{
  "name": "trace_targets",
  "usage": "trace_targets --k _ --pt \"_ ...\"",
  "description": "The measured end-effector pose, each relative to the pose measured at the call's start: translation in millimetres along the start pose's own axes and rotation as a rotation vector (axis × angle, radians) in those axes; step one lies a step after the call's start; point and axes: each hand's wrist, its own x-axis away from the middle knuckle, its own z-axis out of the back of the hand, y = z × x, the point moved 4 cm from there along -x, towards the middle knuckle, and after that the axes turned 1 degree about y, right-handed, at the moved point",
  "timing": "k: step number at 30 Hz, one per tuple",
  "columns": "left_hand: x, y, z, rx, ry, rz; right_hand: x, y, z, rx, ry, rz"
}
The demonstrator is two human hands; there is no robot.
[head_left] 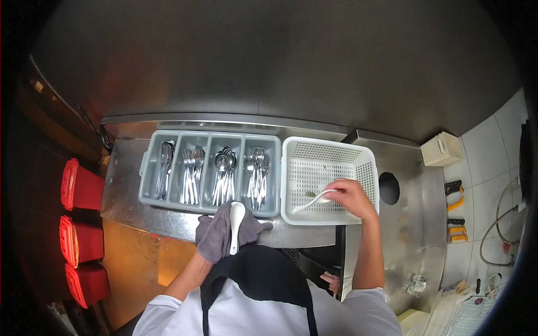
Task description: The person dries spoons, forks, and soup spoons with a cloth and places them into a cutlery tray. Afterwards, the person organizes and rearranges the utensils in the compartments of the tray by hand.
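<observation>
My left hand (203, 261) is mostly hidden under a grey cloth (215, 238), which it grips at the counter's front edge. A white Chinese soup spoon (236, 221) lies in the cloth with its bowl pointing away from me. My right hand (352, 197) is closed on another white soup spoon (316, 200), inside a white perforated plastic basket (287, 185). Left of the basket sits a grey cutlery tray (147, 178) with four compartments, holding metal spoons (226, 173), forks (192, 175) and other cutlery (164, 168).
The tray and basket stand side by side on a steel counter (126, 193). Right of the basket, the steel top has a round dark hole (389, 188). Red bins (84, 241) line the left side. Knives with yellow and black handles (457, 215) hang on the right wall.
</observation>
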Motion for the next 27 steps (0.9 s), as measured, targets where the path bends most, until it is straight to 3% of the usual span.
trace_targets --k 2,6,9,12,13,14,16,18,19,21,24,25,27 --pt "-7.2 13.8 -9.4 -0.185 -0.056 -0.100 -6.7 -38.4 -34.7 -0.042 -0.161 0.125" --pt "-16.4 27.8 -27.7 -0.390 -0.116 -0.206 -19.0 -83.5 -107.7 0.081 -0.212 0.345" --pt "-15.1 38.3 -28.1 -0.531 -0.108 -0.323 -23.5 -65.7 -90.4 -0.078 -0.089 0.193" --pt "-0.3 21.6 -13.3 -0.630 -0.071 -0.459 -31.9 31.9 -42.9 0.164 0.244 -0.090" --pt "2.2 10.0 -9.0 -0.644 -0.046 -0.480 -32.1 88.5 -31.5 0.525 0.335 -0.044" --pt "3.4 6.2 -6.0 -0.659 -0.020 -0.505 -27.3 122.0 -22.0 0.743 0.310 -0.189" --pt "-2.7 1.2 -10.3 0.440 -0.228 -0.100 -12.8 172.7 -16.3 0.927 0.192 -0.345" --pt "-1.1 -14.1 -5.5 0.824 -0.174 0.133 -10.8 201.0 -16.0 0.940 0.166 -0.354" --pt "1.9 -38.5 6.2 0.662 -0.031 0.147 -10.9 207.9 -15.5 0.925 0.148 -0.341" --pt "3.9 -43.7 15.2 0.314 0.028 0.086 -8.5 204.5 -19.4 0.906 0.087 -0.343" --pt "10.1 -15.3 14.7 -0.180 0.031 -0.074 -7.3 130.2 -21.5 0.585 0.362 -0.268" --pt "7.8 -35.4 18.9 -0.246 0.068 -0.030 -8.7 101.2 -26.8 0.458 0.439 -0.203" --pt "8.3 -42.3 16.0 -0.403 0.140 -0.054 -10.1 54.6 -58.8 -0.347 0.404 -0.310"
